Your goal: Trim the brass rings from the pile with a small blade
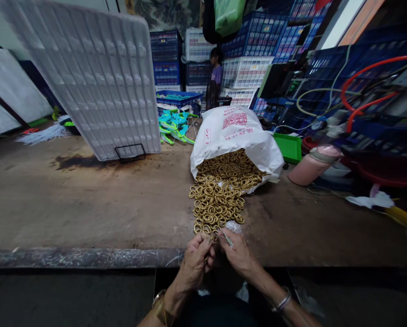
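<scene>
Gold-coloured rings (219, 204) spill in a pile from the mouth of a white woven sack (217, 131) lying on its side. At the near end of the pile, by the table edge, my left hand (196, 259) is closed in a pinch. What looks like a gold ring is in its fingers, mostly hidden by them. Close beside it on the right, my right hand (237, 254) is closed around a small, thin, pale blade-like tool (227, 239), its tip pointing up and left. The fingertips of both hands nearly meet in front of the nearest rings.
A large ribbed translucent panel (121, 86) stands tilted in a black wire stand (130, 153) on the wooden table (87, 204). Right of the sack are a green tray (288, 147), a pink bottle (314, 164) and red hoses (353, 100). Behind, a person (216, 75) stands among stacked crates (247, 70).
</scene>
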`<state>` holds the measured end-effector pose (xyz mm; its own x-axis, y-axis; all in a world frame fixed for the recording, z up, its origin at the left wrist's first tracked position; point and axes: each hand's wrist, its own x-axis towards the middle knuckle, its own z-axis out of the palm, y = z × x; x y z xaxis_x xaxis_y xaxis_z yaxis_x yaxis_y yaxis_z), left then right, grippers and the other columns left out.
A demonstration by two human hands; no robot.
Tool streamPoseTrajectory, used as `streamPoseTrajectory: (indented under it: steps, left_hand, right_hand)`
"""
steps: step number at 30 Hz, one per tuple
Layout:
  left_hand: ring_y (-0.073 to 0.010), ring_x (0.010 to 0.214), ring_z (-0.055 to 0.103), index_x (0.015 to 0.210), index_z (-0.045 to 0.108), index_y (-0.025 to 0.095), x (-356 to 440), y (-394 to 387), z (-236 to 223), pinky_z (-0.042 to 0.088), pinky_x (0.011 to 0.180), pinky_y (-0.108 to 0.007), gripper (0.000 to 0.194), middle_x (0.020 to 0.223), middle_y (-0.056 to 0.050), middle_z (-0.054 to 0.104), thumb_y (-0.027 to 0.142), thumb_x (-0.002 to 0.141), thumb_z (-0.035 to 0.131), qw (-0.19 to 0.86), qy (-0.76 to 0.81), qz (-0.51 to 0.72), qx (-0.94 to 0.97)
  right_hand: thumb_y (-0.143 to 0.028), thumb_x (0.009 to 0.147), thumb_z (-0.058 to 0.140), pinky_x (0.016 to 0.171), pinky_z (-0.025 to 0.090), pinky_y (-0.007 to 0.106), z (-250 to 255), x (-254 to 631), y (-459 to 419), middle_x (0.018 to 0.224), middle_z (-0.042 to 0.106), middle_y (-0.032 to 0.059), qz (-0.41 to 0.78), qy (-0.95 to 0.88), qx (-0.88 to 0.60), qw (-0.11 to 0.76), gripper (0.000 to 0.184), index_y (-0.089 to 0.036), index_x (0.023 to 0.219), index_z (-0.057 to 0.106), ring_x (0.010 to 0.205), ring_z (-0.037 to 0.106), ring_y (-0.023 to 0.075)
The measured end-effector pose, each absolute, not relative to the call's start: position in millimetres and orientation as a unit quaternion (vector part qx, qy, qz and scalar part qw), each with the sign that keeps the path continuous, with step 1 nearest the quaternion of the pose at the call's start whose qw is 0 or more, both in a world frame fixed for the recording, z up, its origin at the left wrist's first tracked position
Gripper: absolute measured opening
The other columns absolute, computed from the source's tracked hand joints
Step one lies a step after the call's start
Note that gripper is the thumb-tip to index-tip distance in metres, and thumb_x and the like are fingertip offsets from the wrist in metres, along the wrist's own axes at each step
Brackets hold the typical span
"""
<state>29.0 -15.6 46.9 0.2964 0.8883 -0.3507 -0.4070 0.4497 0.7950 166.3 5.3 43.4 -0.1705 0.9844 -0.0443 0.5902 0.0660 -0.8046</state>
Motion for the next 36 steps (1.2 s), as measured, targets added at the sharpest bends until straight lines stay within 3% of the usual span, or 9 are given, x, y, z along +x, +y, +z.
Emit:
streamPoseTrajectory:
  steps: [2,5,11,17,25,33,36]
  left_hand:
    - [-0.001,0.035,0.032,0.071,0.042,0.017,28.4,-14.7,49.9,0.018,0.034,-0.014,0.036,0.053,0.007,0.044,0.052,0.071,0.054,0.735,0.423,0.428,0.311]
    - [-0.0013,0.036,0.032,0.071,0.042,0.018,28.2,-14.3,53.0,0.02,0.035,-0.015,0.038,0.053,0.007,0.043,0.054,0.069,0.054,0.718,0.44,0.423,0.335]
    - [-0.0017,0.037,0.033,0.067,0.044,0.017,27.0,-17.5,50.7,0.024,0.037,-0.015,0.039,0.051,0.007,0.043,0.054,0.069,0.054,0.681,0.452,0.443,0.37]
    - [-0.0021,0.035,0.035,0.071,0.046,0.017,20.0,-29.5,60.4,0.019,0.034,-0.015,0.035,0.05,0.006,0.046,0.05,0.07,0.056,0.736,0.413,0.418,0.336]
    - [-0.0037,0.045,0.042,0.068,0.045,0.015,3.6,-16.1,63.3,0.026,0.035,-0.014,0.031,0.068,0.0,0.053,0.043,0.071,0.059,0.76,0.346,0.508,0.21]
    - [-0.0053,0.046,0.044,0.087,0.05,0.017,-8.4,-12.1,65.1,0.026,0.036,-0.014,0.021,0.067,0.001,0.053,0.03,0.072,0.059,0.779,0.318,0.51,0.178]
    - [-0.0061,0.051,0.047,0.079,0.054,0.014,-8.6,-10.2,62.7,0.028,0.038,-0.014,0.019,0.068,0.0,0.053,0.029,0.071,0.06,0.792,0.308,0.503,0.156]
  right_hand:
    - [-0.019,0.076,0.036,0.055,0.033,0.022,43.5,167.4,0.6,0.061,0.052,-0.0009,0.324,-0.719,-0.57,0.228,0.012,-0.021,0.07,0.046,0.056,0.046,0.0113]
    - [-0.008,0.069,0.036,0.056,0.031,0.021,47.2,166.5,-4.4,0.065,0.056,-0.0001,0.286,-0.751,-0.575,0.153,0.018,-0.021,0.074,0.047,0.058,0.05,0.0116]
    - [-0.003,0.063,0.038,0.053,0.027,0.022,51.7,163.0,-4.1,0.067,0.06,0.0017,0.229,-0.77,-0.59,0.073,0.028,-0.018,0.084,0.049,0.058,0.051,0.0122]
    - [-0.006,0.068,0.039,0.05,0.02,0.024,40.2,184.0,7.8,0.066,0.06,0.0034,0.144,-0.74,-0.657,0.021,0.027,-0.017,0.089,0.051,0.056,0.051,0.0138]
    - [-0.018,0.078,0.042,0.053,0.023,0.025,36.4,166.3,13.1,0.068,0.062,0.0031,0.117,-0.727,-0.668,0.11,0.011,-0.02,0.083,0.052,0.059,0.054,0.0142]
    - [-0.021,0.08,0.044,0.052,0.022,0.024,47.2,140.5,20.5,0.077,0.064,0.004,0.105,-0.731,-0.67,0.075,0.013,-0.02,0.091,0.05,0.064,0.058,0.0145]
    - [-0.02,0.078,0.046,0.054,0.024,0.025,47.3,138.9,22.7,0.079,0.065,0.0045,0.106,-0.731,-0.671,0.067,0.016,-0.02,0.094,0.051,0.069,0.059,0.0157]
